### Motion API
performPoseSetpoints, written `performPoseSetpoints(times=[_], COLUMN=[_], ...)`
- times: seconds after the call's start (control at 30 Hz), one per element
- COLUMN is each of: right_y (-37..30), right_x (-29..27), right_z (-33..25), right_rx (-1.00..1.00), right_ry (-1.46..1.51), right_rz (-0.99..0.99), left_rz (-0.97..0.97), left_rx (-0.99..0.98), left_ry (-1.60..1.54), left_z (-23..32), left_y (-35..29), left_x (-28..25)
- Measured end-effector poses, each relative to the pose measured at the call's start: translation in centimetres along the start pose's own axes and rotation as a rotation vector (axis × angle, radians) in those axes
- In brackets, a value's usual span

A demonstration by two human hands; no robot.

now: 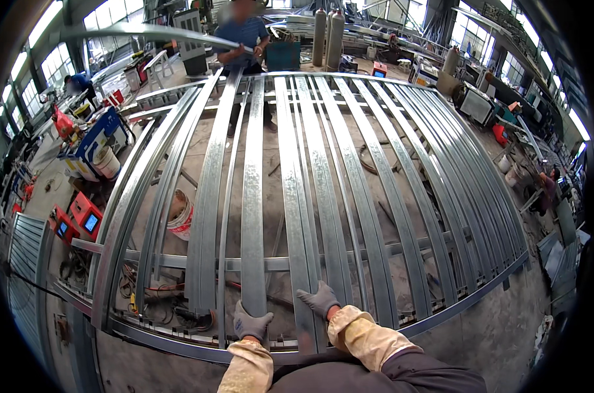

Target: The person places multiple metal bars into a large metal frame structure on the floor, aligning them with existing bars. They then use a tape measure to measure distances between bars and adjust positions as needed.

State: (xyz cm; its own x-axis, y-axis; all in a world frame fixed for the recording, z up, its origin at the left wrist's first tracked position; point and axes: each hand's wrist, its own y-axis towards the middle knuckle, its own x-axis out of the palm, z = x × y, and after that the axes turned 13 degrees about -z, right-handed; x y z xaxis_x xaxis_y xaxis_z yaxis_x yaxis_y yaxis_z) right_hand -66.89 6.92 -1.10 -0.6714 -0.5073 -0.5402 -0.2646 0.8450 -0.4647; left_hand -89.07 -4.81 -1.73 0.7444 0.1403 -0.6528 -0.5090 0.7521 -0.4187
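Long galvanized metal slats run away from me across a large metal frame [179, 261]. My left hand [250, 322], in a grey glove, is closed around the near end of one flat slat [253, 249]; its thumb points right and its fingers lie along the left edge. To its right, my gloved right hand [319, 300] rests on the neighbouring slat [295, 255], with thumb and fingers apart. The undersides of both hands are hidden. Pale sleeve covers show on both forearms.
Across the frame a person [241, 39] holds a long metal strip [153, 31] raised toward the left. Red machines [86, 215] and a bucket [107, 162] stand at left. Another bucket [181, 219] shows between slats. Gas cylinders [335, 39] stand behind.
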Motion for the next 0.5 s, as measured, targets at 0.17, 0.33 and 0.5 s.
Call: performPoseSetpoints(times=[0.17,0.33,0.5], right_y=[3.3,2.0,3.8], right_x=[3.1,3.2,3.7], right_z=[3.5,1.0,0.0], right_rx=[-0.102,-0.023,0.029], right_ry=[0.021,0.066,0.116], right_rz=[0.081,-0.058,-0.183], left_rz=[0.042,0.011,-0.135], left_rx=[0.171,0.088,-0.042], left_ry=[-0.08,0.126,0.212], left_z=[-1.2,-3.0,-1.7], left_y=[1.4,1.4,2.4], left_x=[-0.5,-2.1,-2.4])
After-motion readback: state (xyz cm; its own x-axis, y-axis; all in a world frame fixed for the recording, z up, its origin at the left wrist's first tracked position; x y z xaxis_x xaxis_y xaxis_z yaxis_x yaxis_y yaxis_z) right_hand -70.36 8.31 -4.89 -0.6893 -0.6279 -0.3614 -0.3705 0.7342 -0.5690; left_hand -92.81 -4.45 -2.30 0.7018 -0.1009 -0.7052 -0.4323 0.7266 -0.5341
